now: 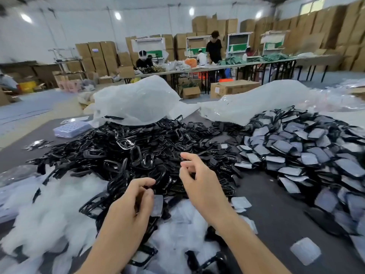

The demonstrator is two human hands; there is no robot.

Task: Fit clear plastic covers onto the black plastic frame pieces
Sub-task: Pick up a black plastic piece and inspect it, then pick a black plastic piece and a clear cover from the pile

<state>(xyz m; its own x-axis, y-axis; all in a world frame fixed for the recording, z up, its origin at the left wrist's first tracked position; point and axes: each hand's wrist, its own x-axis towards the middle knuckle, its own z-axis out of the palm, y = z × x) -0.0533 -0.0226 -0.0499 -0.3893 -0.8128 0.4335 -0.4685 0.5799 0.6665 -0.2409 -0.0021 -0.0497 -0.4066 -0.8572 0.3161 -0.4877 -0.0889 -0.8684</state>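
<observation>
Right hand (197, 180) hovers loosely curled, empty, over the black frame pile's (122, 155) near edge — left hand (130, 206) curls beside a clear cover (158, 204) there, pinching or not I cannot tell. Better to align corners first, then press evenly.

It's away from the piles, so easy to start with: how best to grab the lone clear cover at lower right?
The lone clear cover lies flat on the dark table, so come from above, probably with the right hand, and pinch two opposite edges; the flat face offers no hold.
</observation>
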